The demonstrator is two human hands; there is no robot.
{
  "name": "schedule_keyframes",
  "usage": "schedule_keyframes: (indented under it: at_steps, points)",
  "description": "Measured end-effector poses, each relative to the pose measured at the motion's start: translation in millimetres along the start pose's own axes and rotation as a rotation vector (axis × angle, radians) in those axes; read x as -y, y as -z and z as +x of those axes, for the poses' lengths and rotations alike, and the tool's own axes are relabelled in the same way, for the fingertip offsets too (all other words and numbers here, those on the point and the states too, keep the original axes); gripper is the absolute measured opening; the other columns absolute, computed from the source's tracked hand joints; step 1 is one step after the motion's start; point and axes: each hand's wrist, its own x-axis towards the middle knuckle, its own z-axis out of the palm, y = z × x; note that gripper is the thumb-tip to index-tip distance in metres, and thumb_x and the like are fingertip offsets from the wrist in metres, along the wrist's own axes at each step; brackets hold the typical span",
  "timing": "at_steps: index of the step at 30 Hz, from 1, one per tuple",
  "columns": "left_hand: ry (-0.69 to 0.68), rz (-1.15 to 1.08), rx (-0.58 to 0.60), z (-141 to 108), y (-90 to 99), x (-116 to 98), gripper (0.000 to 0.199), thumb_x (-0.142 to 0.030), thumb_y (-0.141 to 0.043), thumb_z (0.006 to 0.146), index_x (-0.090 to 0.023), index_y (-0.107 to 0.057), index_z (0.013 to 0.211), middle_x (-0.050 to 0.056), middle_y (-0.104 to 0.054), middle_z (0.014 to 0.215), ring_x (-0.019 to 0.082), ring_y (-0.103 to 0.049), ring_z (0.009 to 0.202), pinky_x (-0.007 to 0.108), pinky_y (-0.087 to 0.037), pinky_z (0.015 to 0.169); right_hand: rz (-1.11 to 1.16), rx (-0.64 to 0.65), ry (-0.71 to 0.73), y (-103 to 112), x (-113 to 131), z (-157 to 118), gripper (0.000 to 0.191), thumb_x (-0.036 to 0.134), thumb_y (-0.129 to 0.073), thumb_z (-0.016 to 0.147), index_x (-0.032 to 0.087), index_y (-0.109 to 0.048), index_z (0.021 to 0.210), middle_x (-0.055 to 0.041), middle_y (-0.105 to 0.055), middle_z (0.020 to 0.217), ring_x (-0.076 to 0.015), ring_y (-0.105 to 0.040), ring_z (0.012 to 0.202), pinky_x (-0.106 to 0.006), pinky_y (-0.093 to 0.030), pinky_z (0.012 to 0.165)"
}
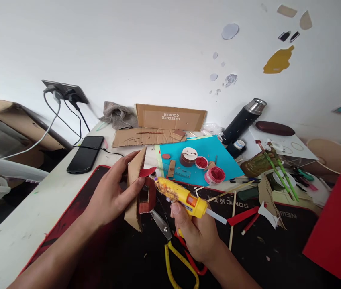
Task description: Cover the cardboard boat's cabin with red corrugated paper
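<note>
My left hand (113,192) grips a cardboard piece (134,172), tilted on edge, with a red-painted part (150,196) on its right side. A small red strip (148,172) sticks out near my left thumb. Wrapped round the handle of a yellow glue gun (176,194) is my right hand (196,230). The gun's nozzle points left, close to the red strip and painted part; whether it touches them I cannot tell. A clear glue stick (217,216) comes out of its back end. Scissors (182,263) with yellow and red handles lie below, partly behind my right hand.
Open red paint pots (215,175) and a brown jar (188,157) stand on blue paper (227,162). Behind are cardboard sheets (170,116), a cloth (118,115) and a dark flask (242,122). A phone (86,154) lies left; brushes (283,172) and red card (337,226) are right.
</note>
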Motion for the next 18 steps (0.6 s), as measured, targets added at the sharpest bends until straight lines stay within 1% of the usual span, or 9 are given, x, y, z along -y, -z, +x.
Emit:
schedule_keyframes:
  at_steps: [4,9,12,18]
  points:
    - [-0.045,0.079,-0.017,0.7,0.7,-0.8,0.071,-0.061,-0.065,0.102,-0.018,-0.054,0.158,0.019,-0.067,0.157,0.043,-0.065,0.143,0.052,-0.055,0.116,0.086,-0.016,-0.064,-0.2,0.8,0.5,0.051,0.061,-0.057,0.113,0.025,-0.073,0.08,0.0003,-0.052,0.052,-0.0207,-0.062,0.055,-0.031,-0.05,0.054]
    - [-0.101,0.141,-0.055,0.6,0.5,2.2,0.068,-0.057,-0.066,0.101,-0.02,-0.054,0.157,0.019,-0.068,0.155,0.043,-0.066,0.141,0.055,-0.055,0.116,0.087,-0.012,-0.075,0.2,1.3,0.3,0.05,0.061,-0.057,0.113,0.024,-0.076,0.085,0.002,-0.049,0.051,-0.0191,-0.057,0.051,-0.03,-0.048,0.051]
    - [-0.145,0.187,-0.076,0.0,0.6,4.4,0.066,-0.054,-0.067,0.102,-0.021,-0.054,0.157,0.019,-0.067,0.156,0.044,-0.065,0.143,0.056,-0.055,0.117,0.082,-0.01,-0.066,0.0,1.5,0.4,0.05,0.061,-0.056,0.113,0.024,-0.077,0.087,0.0024,-0.049,0.051,-0.0179,-0.055,0.05,-0.03,-0.047,0.051]
    - [-0.185,0.24,-0.098,-0.2,0.4,6.9,0.066,-0.052,-0.067,0.102,-0.02,-0.052,0.158,0.019,-0.065,0.158,0.042,-0.064,0.146,0.054,-0.055,0.119,0.077,0.002,-0.067,-0.8,2.3,1.4,0.049,0.059,-0.054,0.114,0.023,-0.077,0.089,0.0025,-0.047,0.05,-0.0192,-0.058,0.053,-0.03,-0.048,0.052]
